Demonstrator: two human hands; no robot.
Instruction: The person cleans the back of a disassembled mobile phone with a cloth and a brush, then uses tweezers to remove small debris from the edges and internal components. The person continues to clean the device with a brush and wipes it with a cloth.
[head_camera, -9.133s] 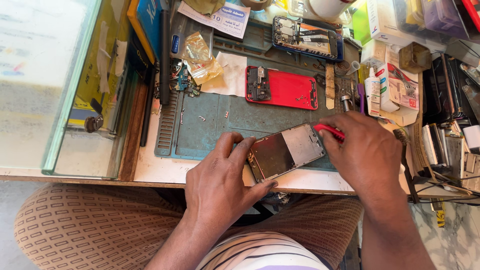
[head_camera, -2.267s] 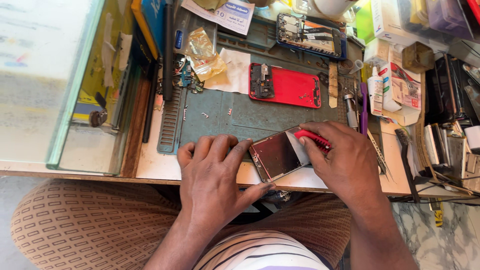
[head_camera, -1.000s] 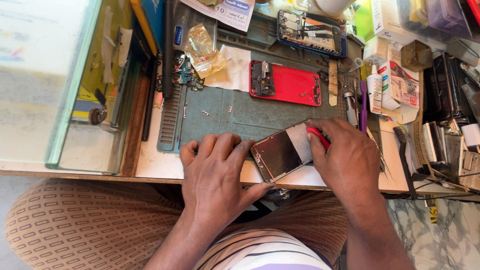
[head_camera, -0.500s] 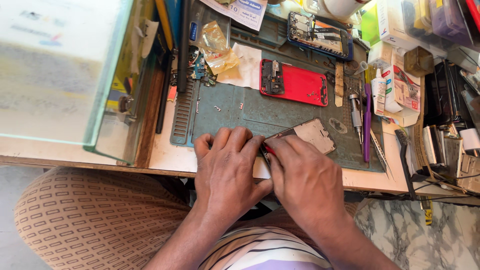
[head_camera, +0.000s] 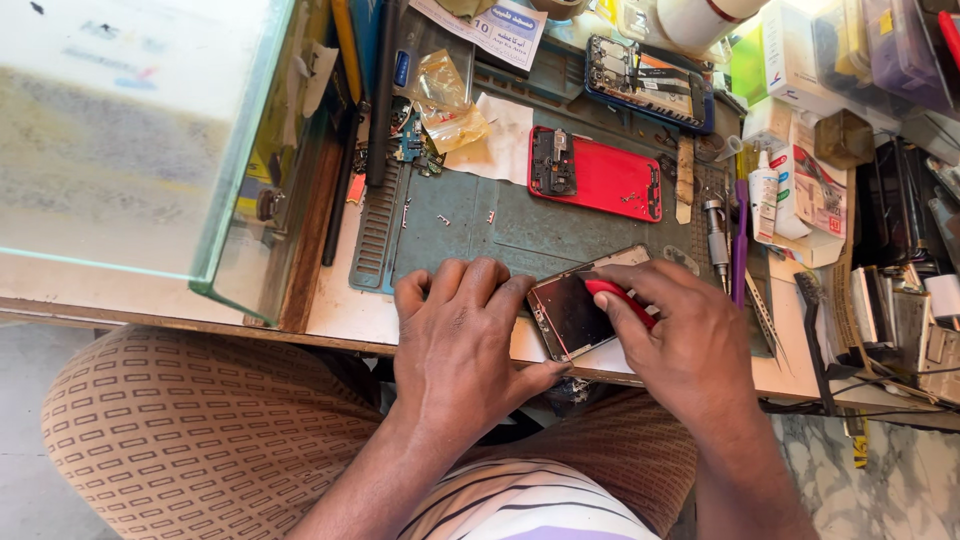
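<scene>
**Screen at the desk's near edge, tool pressed on the glass**

The phone screen (head_camera: 575, 312) lay tilted at the near edge of the desk (head_camera: 340, 318), partly over the lip above the person's lap. The left hand (head_camera: 462, 335) was spread flat beside it, fingers curled against its left side and thumb under its near corner. The right hand (head_camera: 690, 340) was closed around a red tool (head_camera: 617, 297), whose tip rested on the dark glass. A slip of either hand could probably have tipped the screen off the edge. Too much pressure from the tool might have cracked or scratched the glass, since little of the desk appeared to support it.

Just beyond, tiny screws (head_camera: 442, 219) lay loose on the green mat (head_camera: 520, 225); a sweeping wrist could have scattered them. Farther back, the red phone shell (head_camera: 600, 178) sat open, well apart from the hands. Another opened phone (head_camera: 645, 82) lay near the far edge.
</scene>
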